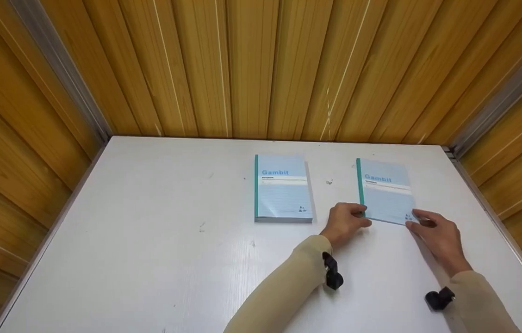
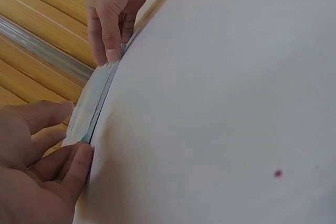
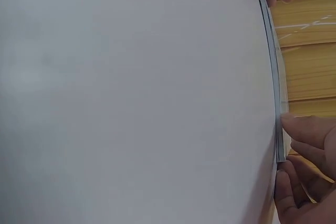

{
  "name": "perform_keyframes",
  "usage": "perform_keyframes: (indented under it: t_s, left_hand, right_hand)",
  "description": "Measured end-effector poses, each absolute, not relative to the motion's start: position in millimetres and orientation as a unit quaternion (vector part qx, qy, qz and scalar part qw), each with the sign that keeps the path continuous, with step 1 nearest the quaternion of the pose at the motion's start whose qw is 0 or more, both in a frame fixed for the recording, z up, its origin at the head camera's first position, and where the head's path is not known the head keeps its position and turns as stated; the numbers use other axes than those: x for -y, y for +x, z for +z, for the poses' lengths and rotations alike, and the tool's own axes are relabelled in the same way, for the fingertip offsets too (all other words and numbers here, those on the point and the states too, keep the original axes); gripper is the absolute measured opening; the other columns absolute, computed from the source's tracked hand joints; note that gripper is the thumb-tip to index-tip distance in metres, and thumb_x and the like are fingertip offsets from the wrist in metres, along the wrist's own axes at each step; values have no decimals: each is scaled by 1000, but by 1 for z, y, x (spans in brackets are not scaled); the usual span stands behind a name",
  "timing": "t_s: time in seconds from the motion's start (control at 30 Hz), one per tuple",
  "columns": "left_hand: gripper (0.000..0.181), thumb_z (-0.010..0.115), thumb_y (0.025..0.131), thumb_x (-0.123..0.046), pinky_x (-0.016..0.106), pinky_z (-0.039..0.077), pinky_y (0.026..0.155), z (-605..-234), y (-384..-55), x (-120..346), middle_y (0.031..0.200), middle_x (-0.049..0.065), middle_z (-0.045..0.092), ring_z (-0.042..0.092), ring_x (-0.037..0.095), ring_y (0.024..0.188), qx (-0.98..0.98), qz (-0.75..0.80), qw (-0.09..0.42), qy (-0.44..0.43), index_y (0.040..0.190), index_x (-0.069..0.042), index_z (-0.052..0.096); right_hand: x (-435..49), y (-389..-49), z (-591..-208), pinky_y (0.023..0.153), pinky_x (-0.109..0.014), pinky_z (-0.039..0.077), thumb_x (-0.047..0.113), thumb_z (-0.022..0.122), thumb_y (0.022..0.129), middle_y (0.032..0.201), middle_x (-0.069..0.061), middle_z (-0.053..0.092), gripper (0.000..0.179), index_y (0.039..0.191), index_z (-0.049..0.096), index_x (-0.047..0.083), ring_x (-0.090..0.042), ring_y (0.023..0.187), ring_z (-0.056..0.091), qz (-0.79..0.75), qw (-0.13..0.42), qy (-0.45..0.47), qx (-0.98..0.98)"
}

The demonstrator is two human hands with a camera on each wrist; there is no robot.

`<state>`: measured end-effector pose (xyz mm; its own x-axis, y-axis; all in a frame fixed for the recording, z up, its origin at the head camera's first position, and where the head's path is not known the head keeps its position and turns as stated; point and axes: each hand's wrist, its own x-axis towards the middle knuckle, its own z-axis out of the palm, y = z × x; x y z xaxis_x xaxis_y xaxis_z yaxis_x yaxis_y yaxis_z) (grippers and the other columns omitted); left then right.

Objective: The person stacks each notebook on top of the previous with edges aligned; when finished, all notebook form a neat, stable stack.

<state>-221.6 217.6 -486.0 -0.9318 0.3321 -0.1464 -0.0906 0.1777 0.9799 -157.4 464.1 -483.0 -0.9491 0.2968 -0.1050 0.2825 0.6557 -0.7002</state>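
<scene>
A thin light-blue notebook (image 1: pixel 387 192) with a green spine and "Gambit" on its cover lies toward the right of the white table. My left hand (image 1: pixel 346 223) pinches its near left corner by the spine; the left wrist view shows that thumb and fingers (image 2: pixel 79 166) close together there. At the near right corner, my right hand (image 1: pixel 441 233) grips the notebook. In the right wrist view its thumb (image 3: pixel 304 128) lies on the cover side, with the other fingers curled below the corner of the notebook's edge (image 3: pixel 276 87).
Left of the hands sits a thicker block of notebooks (image 1: pixel 283 187) with the same cover, its spine also on the left. Wood-patterned panels (image 1: pixel 251 69) stand behind the white table (image 1: pixel 150 240) and along both sides.
</scene>
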Motion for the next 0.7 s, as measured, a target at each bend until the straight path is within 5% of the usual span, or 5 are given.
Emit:
perform_keyframes:
  t_s: [0.33, 0.7]
  left_hand:
    - [22, 84, 88, -1, 28, 59, 88, -484, -218, -215, 106, -5, 77, 69, 8, 98, -669, 725, 160, -24, 107, -14, 84]
    - [16, 83, 86, 8, 31, 64, 75, -482, -220, -216, 82, 2, 76, 75, 16, 77, -625, 767, 136, -51, 99, -2, 82]
  right_hand:
    - [-460, -156, -484, 78, -11, 46, 40, 67, 106, 148, -29, 55, 62, 152, 55, 1, -37, 128, 54, 414, 6, -170, 894]
    - [-457, -153, -485, 81, -11, 50, 39, 70, 105, 139, -21, 62, 59, 148, 59, 0, 1, 98, 59, 432, 21, -152, 889]
